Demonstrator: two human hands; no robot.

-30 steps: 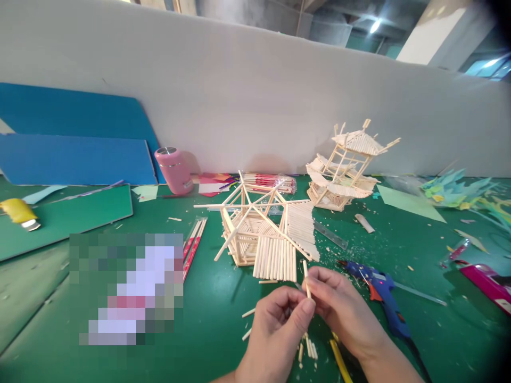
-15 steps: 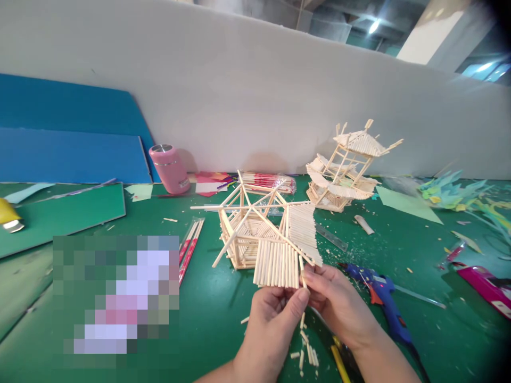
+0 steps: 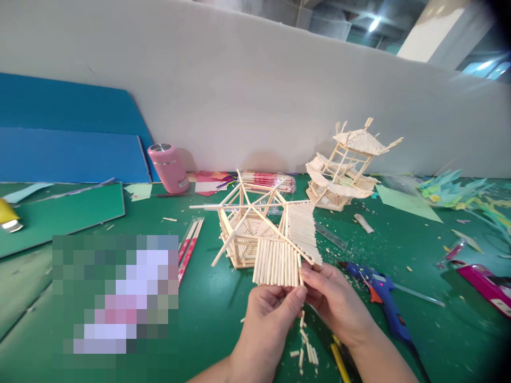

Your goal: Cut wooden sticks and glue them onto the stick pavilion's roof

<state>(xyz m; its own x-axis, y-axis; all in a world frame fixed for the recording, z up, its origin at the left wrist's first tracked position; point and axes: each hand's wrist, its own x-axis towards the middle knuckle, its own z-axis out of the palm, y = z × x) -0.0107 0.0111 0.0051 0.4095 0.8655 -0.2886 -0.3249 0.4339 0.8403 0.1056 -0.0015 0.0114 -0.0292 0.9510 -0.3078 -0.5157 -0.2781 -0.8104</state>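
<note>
Beside the half-roofed stick model (image 3: 263,234), a short stick (image 3: 300,270) is pinched by left hand (image 3: 268,314) and right hand (image 3: 333,300); several roof panels are left unfilled.

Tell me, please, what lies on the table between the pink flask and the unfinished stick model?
In the head view, between the pink flask and the stick model lie coloured paper scraps and packs of sticks.
</note>
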